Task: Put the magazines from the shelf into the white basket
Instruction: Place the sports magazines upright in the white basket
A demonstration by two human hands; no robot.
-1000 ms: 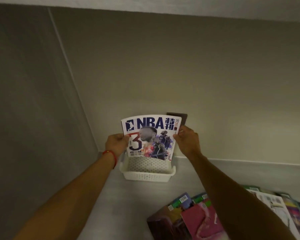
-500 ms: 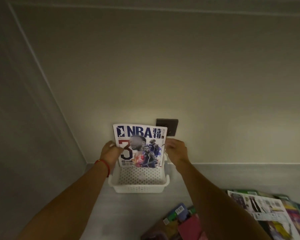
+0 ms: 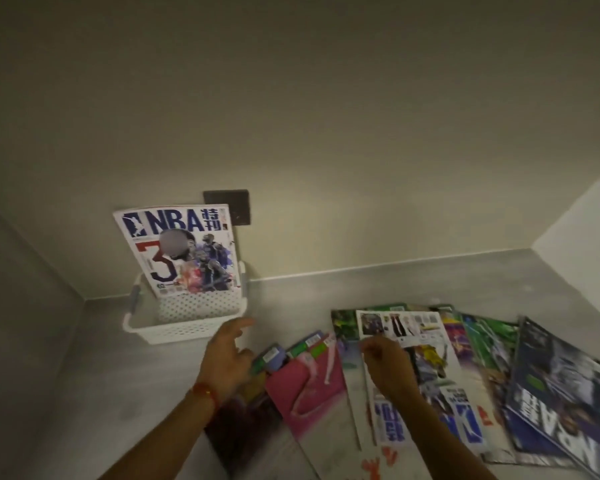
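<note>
1. Half a second before this, you had both hands on the NBA magazine (image 3: 184, 249) at the white basket (image 3: 174, 329); by this moment you had let go of it and drawn both hands back toward the spread of magazines (image 3: 499, 368) on the shelf (image 3: 378, 285).
2. The NBA magazine stood upright in the basket at the shelf's back left corner, leaning against the wall in front of a dark wall plate (image 3: 238, 202).
3. The next magazine (image 3: 404, 332), white-covered, lay on top of the fan along the shelf's front right, its long axis running from you toward the back wall. It lay directly under your right hand (image 3: 387, 367), the nearer one by far.
4. Your right hand's fingers were curled at that cover's far left corner, seemingly pinching it.
5. Your left hand (image 3: 227, 355) hovered open and empty, fingers loosely spread, between the basket and a pink-covered magazine (image 3: 303, 389).
</note>
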